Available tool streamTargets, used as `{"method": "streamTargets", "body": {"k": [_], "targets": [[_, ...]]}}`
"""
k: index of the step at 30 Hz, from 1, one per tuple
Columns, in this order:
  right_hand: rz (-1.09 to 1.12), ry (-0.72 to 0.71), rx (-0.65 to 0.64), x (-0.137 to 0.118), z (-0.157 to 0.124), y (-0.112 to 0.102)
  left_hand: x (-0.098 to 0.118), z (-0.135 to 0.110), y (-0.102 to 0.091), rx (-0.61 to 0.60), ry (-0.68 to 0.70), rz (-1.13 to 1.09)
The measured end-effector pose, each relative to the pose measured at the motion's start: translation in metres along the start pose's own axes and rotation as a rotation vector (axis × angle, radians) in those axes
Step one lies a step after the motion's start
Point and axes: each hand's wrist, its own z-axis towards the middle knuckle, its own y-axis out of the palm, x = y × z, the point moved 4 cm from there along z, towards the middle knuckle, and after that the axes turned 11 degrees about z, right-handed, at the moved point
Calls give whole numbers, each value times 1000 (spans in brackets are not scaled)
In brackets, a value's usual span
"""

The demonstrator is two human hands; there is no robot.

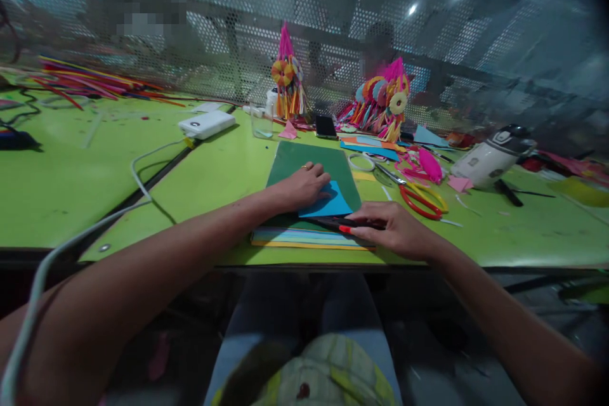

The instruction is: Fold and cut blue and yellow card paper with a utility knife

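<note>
My left hand (302, 187) rests fingers-curled on a blue paper piece (328, 202), pressing it onto a dark green sheet (309, 162) that tops a stack of coloured paper (304, 238). My right hand (392, 227) grips a black and red cutter (340, 223) lying along the near edge of the blue piece, its tip pointing left. Both hands are over the stack near the table's front edge.
Red and yellow scissors (421, 196) lie right of the stack, beside pink scraps and a white glue gun (490, 158). Paper tassel ornaments (383, 101), a phone (326, 127), a glass (261, 122) and a white power bank (207, 124) with cable stand farther back. A mesh screen closes the rear.
</note>
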Motion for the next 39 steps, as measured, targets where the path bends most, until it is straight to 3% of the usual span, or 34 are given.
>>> {"method": "streamTargets", "body": {"k": [8,10,15,17,21,26,28,31,35,39], "targets": [[31,-62,-39,-12,-14,1,-2,0,1,-11,-6,-42],[51,-47,61,-5,-21,-10,-3,-1,0,-1,-16,-77],[-91,81,538,46,-18,-52,-6,-2,-3,14,-51,-169],[-249,157,570,69,-6,-58,-9,-3,-3,24,-61,-206],[-538,201,483,93,18,-56,-16,-6,-3,55,-22,-301],[-739,91,439,67,35,-46,-21,-9,-2,57,18,-354],[-705,-48,406,46,50,-37,-22,-10,-4,49,32,-361],[-592,-163,189,28,81,-20,-23,-13,-6,54,29,-382],[-510,-14,-66,40,115,-13,-29,-16,-5,38,-62,-407],[-290,113,-141,57,124,-20,-36,-17,-1,-5,-145,-325]]}}
